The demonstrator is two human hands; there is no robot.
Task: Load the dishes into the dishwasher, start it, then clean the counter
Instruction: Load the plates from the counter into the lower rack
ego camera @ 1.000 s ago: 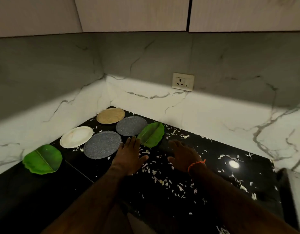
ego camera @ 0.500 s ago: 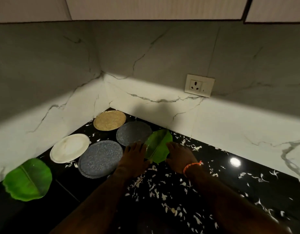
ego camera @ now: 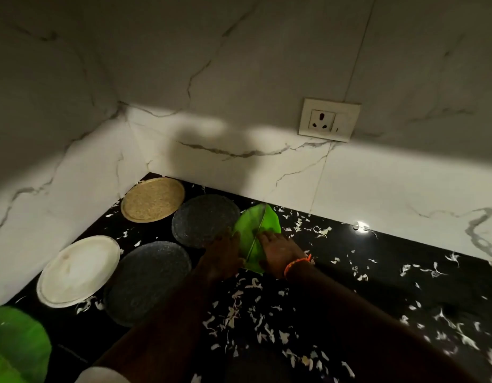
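A green leaf-shaped plate [ego camera: 257, 230] lies on the black counter [ego camera: 377, 286] close to the back wall. My left hand [ego camera: 222, 258] touches its left edge with fingers stretched forward. My right hand [ego camera: 278, 251], with an orange thread at the wrist, rests flat on the plate's right half. To the left lie a far grey plate [ego camera: 204, 219], a near grey plate [ego camera: 148, 280], a tan plate [ego camera: 153, 199] in the corner and a white plate [ego camera: 79, 269]. A second green leaf plate [ego camera: 15, 346] shows at the bottom left.
White scraps [ego camera: 239, 308] are scattered over the counter around and in front of my hands. Marble walls close the corner at the left and back. A wall socket [ego camera: 329, 120] sits above the counter at the right.
Both hands have moved forward from the open counter onto the green leaf plate. My view has moved closer and tilted down toward the corner.
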